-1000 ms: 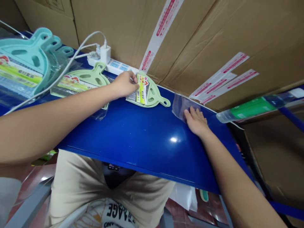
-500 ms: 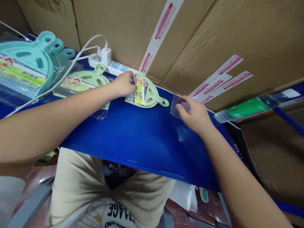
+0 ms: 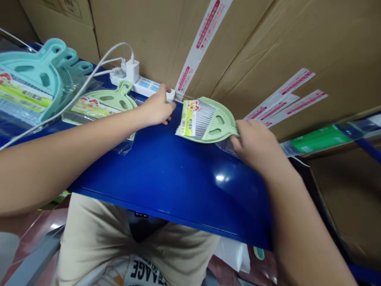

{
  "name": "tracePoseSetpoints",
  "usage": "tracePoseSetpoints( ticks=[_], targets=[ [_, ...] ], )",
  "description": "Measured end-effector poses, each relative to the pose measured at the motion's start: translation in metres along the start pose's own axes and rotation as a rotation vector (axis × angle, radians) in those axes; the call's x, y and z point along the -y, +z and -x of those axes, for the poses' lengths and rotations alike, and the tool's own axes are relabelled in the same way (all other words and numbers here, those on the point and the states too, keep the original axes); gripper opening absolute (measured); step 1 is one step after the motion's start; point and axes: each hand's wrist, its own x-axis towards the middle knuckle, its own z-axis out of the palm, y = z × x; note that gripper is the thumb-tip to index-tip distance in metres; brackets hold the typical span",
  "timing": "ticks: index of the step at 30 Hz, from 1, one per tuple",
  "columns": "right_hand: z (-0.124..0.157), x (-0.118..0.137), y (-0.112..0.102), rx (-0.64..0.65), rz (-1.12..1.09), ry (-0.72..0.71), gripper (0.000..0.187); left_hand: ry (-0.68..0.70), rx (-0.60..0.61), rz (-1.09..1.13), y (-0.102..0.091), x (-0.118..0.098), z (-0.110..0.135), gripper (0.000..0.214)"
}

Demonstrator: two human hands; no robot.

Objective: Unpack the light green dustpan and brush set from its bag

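My right hand (image 3: 254,141) grips the handle end of a pale green dustpan (image 3: 228,119), which is tilted above the blue table. In the dustpan lies a small brush with grey bristles (image 3: 205,118), and a printed yellow-green label (image 3: 189,117) sits across the bristle end. A clear plastic bag (image 3: 226,147) shows beneath the dustpan and my right hand; whether my fingers touch it is hidden. To the left, my left hand (image 3: 159,106) holds nothing, its fingers loosely bent and apart, just in front of the power strip.
Another green dustpan set (image 3: 111,97) in clear wrap lies behind my left forearm. Stacked blue dustpans (image 3: 49,73) stand at far left, crossed by a white cable (image 3: 86,85). A power strip (image 3: 145,84) runs along the cardboard (image 3: 238,35). A green-labelled bottle (image 3: 315,139) lies right.
My left hand has let go of the dustpan's label end. My right hand has taken the handle, and the dustpan has moved right, opening a gap from my left hand.
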Motion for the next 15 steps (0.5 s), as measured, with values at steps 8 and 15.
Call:
tracePoseSetpoints(
  ticks=[8, 15],
  targets=[
    [0.022, -0.007, 0.014, -0.085, 0.032, 0.067, 0.028, 0.671, 0.141, -0.479, 0.033, 0.009, 0.035, 0.062],
    [0.026, -0.013, 0.017, -0.003, -0.010, 0.111, 0.032, 0.726, 0.228, -0.693, 0.026, 0.021, 0.022, 0.033]
  ],
)
